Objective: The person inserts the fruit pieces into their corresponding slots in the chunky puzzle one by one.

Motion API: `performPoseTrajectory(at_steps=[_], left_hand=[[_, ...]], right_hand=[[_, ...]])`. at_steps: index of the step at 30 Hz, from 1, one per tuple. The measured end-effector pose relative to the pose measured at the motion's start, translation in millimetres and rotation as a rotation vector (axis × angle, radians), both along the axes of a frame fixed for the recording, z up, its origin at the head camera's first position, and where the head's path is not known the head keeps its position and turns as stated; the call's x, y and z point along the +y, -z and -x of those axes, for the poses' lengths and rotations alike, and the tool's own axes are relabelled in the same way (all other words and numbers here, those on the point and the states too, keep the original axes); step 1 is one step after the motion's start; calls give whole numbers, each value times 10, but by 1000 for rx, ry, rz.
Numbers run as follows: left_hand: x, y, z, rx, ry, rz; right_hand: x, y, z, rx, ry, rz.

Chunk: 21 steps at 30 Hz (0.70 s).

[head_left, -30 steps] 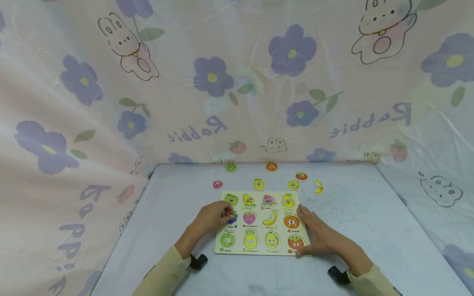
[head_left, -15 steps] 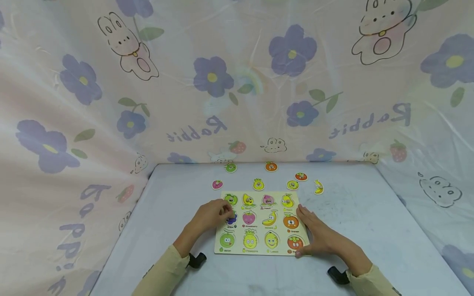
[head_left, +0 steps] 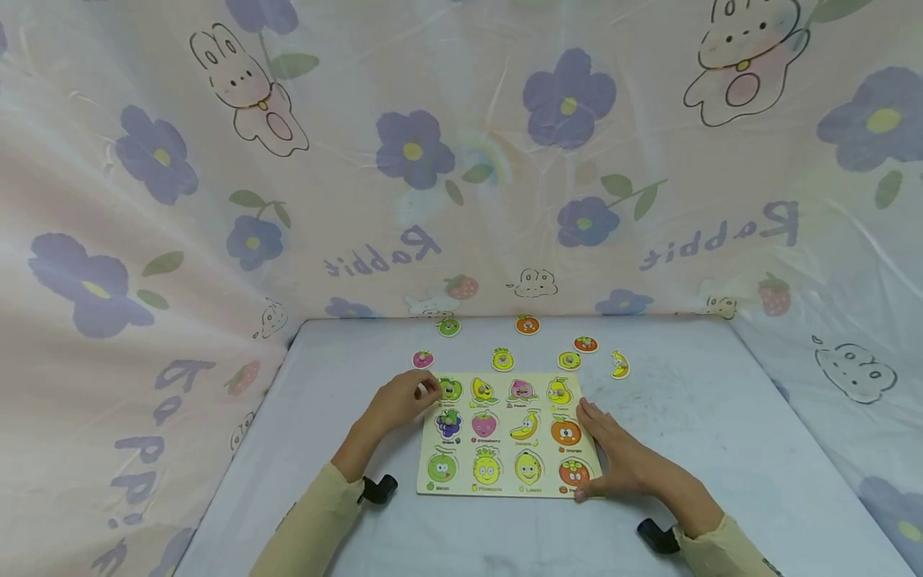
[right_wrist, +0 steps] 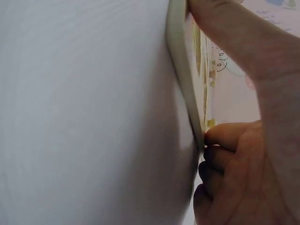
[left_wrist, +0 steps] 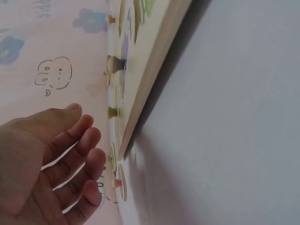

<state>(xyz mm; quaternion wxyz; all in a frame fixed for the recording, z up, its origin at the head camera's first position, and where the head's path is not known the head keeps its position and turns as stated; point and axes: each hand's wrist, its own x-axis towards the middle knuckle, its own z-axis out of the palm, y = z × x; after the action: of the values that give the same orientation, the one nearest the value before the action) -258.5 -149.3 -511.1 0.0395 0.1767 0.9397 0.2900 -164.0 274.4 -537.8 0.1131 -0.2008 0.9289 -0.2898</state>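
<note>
The right hand [head_left: 623,461], spread along the right of the board [head_left: 509,465], usefully braces it mid-table; the empty left hand [head_left: 397,401], near the far-left corner, should pinch loose pieces [head_left: 502,360] by their knobs [left_wrist: 116,183].

- There's "Rabbit" [head_left: 384,252], mirrored, twice across the curtain [head_left: 490,224] beyond the table's [head_left: 324,385] far edge!
- Past the left edge, lettering [head_left: 141,445] resembling "Rappi".
- On the board [head_left: 508,492]: "Grape" [head_left: 450,441], "Strawberry" [head_left: 486,439], "Orange" [head_left: 574,450].
- Along its near edge: "Melon" [head_left: 442,488], "Pineapple" [head_left: 489,490], "Lemon" [head_left: 532,490]!
</note>
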Motion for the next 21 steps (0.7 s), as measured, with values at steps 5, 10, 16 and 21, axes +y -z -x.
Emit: performPoseTrajectory(at_steps=[5, 10, 16, 21], left_hand=[[-33, 19, 116, -9, -18, -52], [-69, 44, 234, -12, -44, -94], [-108, 53, 359, 2, -107, -109], [-156, 90, 456, 2, -123, -122]], right_hand=[[4, 3, -2, -6, -4, 9], [6, -6, -5, -8, -4, 8], [3, -22, -6, -7, 0, 5], [3, -15, -8, -10, 0, 4]])
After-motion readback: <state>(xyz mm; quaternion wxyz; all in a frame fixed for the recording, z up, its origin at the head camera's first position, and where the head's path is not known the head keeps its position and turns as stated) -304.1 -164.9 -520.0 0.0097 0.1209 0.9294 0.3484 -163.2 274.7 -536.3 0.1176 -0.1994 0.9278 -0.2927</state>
